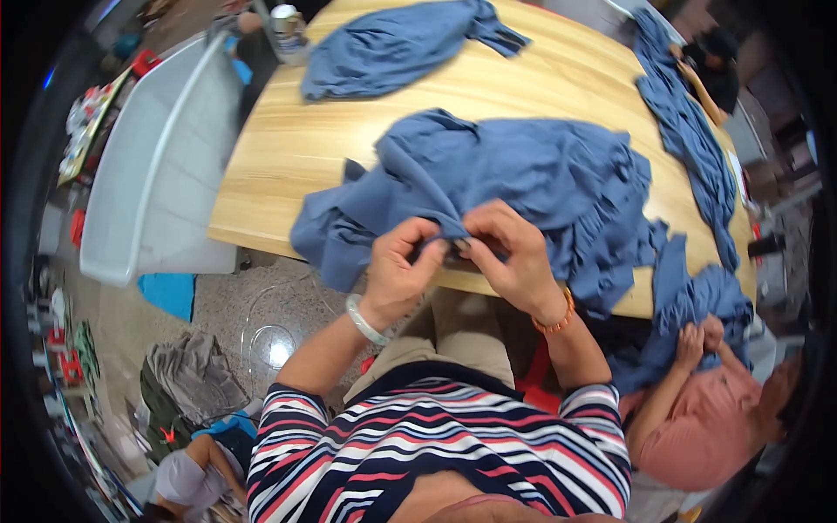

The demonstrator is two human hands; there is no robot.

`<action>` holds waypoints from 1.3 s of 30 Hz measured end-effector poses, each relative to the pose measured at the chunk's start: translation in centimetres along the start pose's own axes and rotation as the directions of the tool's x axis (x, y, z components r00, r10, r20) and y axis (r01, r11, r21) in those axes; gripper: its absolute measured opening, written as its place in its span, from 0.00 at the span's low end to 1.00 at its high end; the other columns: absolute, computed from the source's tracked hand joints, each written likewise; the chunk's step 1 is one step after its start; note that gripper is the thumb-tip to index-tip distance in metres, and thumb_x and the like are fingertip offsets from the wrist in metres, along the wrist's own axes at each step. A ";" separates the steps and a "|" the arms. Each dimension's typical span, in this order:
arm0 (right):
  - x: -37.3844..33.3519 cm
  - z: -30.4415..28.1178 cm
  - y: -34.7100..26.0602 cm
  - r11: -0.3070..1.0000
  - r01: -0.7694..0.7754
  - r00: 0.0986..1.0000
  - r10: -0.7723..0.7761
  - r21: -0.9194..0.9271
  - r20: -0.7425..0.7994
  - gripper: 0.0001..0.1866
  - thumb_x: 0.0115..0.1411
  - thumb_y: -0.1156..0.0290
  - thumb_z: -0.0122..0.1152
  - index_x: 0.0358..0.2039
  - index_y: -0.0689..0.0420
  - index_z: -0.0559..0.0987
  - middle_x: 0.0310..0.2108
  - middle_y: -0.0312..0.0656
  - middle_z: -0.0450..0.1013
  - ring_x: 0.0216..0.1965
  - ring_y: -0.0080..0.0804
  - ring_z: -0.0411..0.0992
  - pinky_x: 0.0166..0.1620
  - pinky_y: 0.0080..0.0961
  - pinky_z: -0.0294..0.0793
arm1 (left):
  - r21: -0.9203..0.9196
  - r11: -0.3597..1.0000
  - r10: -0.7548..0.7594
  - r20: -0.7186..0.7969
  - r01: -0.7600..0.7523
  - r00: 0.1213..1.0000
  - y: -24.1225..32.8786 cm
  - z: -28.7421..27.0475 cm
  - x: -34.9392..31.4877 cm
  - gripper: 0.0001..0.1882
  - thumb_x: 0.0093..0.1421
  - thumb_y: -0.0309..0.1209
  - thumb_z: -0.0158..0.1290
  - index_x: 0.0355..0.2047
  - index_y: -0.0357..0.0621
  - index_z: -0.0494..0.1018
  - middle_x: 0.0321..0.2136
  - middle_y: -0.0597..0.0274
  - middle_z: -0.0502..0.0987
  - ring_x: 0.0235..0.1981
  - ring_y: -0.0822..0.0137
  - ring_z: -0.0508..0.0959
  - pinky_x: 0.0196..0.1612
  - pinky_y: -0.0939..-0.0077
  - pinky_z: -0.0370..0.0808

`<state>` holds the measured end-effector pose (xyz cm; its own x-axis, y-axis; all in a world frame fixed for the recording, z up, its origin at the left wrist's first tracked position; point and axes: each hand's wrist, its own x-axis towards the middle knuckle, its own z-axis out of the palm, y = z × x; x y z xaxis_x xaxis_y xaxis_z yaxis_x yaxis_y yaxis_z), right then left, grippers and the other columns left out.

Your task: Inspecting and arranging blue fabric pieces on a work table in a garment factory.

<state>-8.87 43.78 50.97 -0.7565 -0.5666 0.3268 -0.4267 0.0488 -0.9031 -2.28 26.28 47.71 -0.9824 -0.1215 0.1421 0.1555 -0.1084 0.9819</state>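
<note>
A blue garment lies bunched across the near part of the wooden table, its lower edge hanging over the front. My left hand pinches a fold of this cloth between thumb and fingers. Close beside it, my right hand pinches the same edge, thumb and forefinger pressed together. Both hands meet just above the table's front edge. Whatever small detail sits between the fingertips is hidden. A pale bangle is on my left wrist and an orange beaded bracelet on my right.
Another blue garment lies toward the back of the wooden table. A large whitish tub stands at the left. At the right, a person in pink handles blue cloth; another person sits beyond. Grey cloth is heaped low at left.
</note>
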 end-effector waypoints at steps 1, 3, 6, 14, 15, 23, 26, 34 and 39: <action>-0.1 -0.2 -0.4 0.996 0.056 0.998 -0.056 -0.068 0.004 0.10 0.54 0.87 0.57 0.38 0.67 0.76 0.38 0.42 0.71 0.36 0.24 0.75 0.40 0.16 0.75 | -0.008 1.000 -0.003 0.017 0.003 1.000 -0.1 0.1 0.1 0.03 0.64 0.23 0.53 0.37 0.37 0.74 0.30 0.72 0.75 0.32 0.84 0.70 0.36 0.88 0.69; -0.4 0.0 0.2 0.975 0.127 0.990 -0.135 -0.184 -0.032 0.12 0.51 0.88 0.61 0.38 0.66 0.76 0.38 0.44 0.73 0.36 0.27 0.76 0.39 0.19 0.77 | -0.017 0.999 -0.034 0.019 0.035 0.999 -0.4 0.4 0.3 0.03 0.63 0.22 0.53 0.37 0.37 0.73 0.31 0.72 0.75 0.33 0.84 0.71 0.37 0.88 0.70; -0.3 0.1 0.6 0.932 0.201 0.975 -0.220 -0.301 -0.033 0.13 0.49 0.88 0.64 0.36 0.63 0.77 0.33 0.47 0.75 0.33 0.40 0.76 0.36 0.27 0.77 | -0.063 0.998 -0.006 0.026 0.008 1.000 -2.1 0.5 0.6 0.04 0.63 0.22 0.53 0.38 0.36 0.73 0.31 0.72 0.74 0.34 0.84 0.71 0.37 0.87 0.69; 0.5 0.4 -0.4 0.830 0.380 0.916 -0.398 -0.409 0.044 0.15 0.49 0.89 0.63 0.37 0.64 0.76 0.35 0.49 0.76 0.33 0.43 0.77 0.36 0.29 0.77 | 0.385 0.806 0.508 -0.061 -0.450 0.859 0.5 -0.2 0.6 0.17 0.51 0.16 0.59 0.42 0.38 0.71 0.39 0.55 0.72 0.34 0.65 0.72 0.40 0.82 0.72; 0.6 0.6 -0.6 0.827 0.380 0.915 -0.401 -0.415 0.040 0.14 0.49 0.89 0.63 0.37 0.64 0.76 0.36 0.50 0.77 0.33 0.44 0.78 0.37 0.30 0.78 | 0.336 0.833 0.498 -0.106 -0.440 0.861 0.9 0.0 0.4 0.19 0.50 0.15 0.58 0.44 0.39 0.71 0.40 0.54 0.72 0.35 0.63 0.73 0.41 0.79 0.73; 0.3 0.3 0.5 0.898 0.321 0.943 -0.333 -0.301 0.015 0.10 0.56 0.89 0.57 0.38 0.66 0.77 0.30 0.42 0.75 0.27 0.23 0.76 0.31 0.16 0.75 | 0.183 0.927 0.291 0.200 -0.327 0.936 1.7 -1.7 1.6 0.12 0.53 0.16 0.53 0.39 0.36 0.73 0.36 0.60 0.74 0.36 0.69 0.74 0.38 0.79 0.71; 0.3 0.5 0.4 0.923 0.254 0.966 -0.258 -0.290 0.026 0.10 0.56 0.89 0.56 0.38 0.66 0.78 0.31 0.42 0.75 0.27 0.24 0.75 0.31 0.16 0.75 | 0.186 0.898 0.364 0.190 -0.397 0.912 1.3 -1.8 1.6 0.12 0.53 0.15 0.52 0.39 0.36 0.73 0.35 0.60 0.74 0.35 0.70 0.74 0.38 0.80 0.70; 0.2 -0.1 0.2 0.885 0.328 0.944 -0.320 -0.330 0.081 0.12 0.53 0.88 0.59 0.38 0.64 0.77 0.30 0.45 0.76 0.27 0.33 0.75 0.31 0.23 0.74 | -0.129 0.990 0.101 0.369 -0.057 0.924 1.2 -2.8 2.6 0.07 0.60 0.23 0.57 0.39 0.39 0.74 0.33 0.70 0.72 0.32 0.81 0.69 0.34 0.85 0.67; 0.2 -0.4 -0.1 0.880 0.323 0.946 -0.304 -0.349 0.110 0.12 0.50 0.87 0.62 0.36 0.63 0.76 0.30 0.46 0.76 0.28 0.39 0.76 0.32 0.27 0.75 | -0.116 0.993 0.049 0.434 0.001 0.899 1.3 -3.0 3.2 0.07 0.61 0.26 0.59 0.39 0.41 0.74 0.31 0.74 0.72 0.28 0.84 0.67 0.31 0.87 0.64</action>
<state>-9.16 43.96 51.27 -0.5319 -0.6411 0.5532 -0.7926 0.1470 -0.5918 -4.90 22.75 49.11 -0.9209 0.3140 0.2308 0.1651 -0.2220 0.9609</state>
